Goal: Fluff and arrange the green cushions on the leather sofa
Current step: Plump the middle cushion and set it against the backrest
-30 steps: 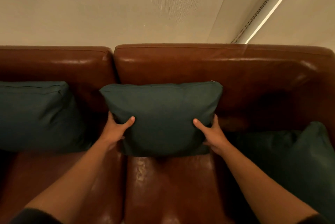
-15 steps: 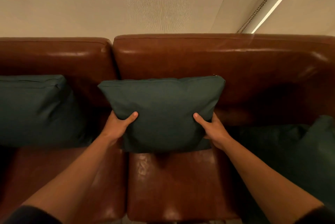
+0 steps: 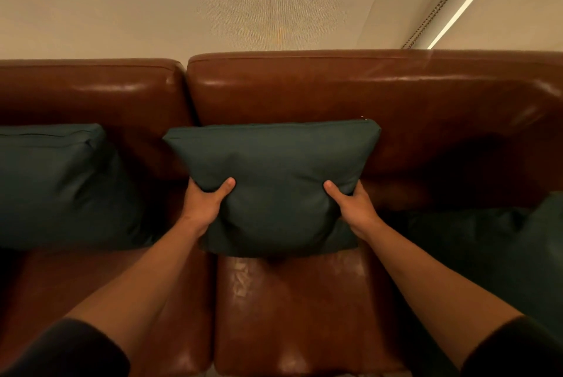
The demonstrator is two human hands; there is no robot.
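Behind the middle green cushion (image 3: pixel 274 181) the fingers of both hands are hidden; only the thumbs show on its front. Left of the left hand (image 3: pixel 204 206), the left cushion (image 3: pixel 61 184) runs off the frame's edge. Right of the right hand (image 3: pixel 355 209), the right cushion (image 3: pixel 499 248) lies in shadow, cut by the edge.

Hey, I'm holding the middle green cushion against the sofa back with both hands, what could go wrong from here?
1. The middle cushion straddles the gap between the two seat sections of the sofa, so once released it may sag or tip forward.
2. Your left hand and right hand pinch its lower sides, likely leaving dents instead of fluff.
3. The right cushion lies slumped and could be forgotten.
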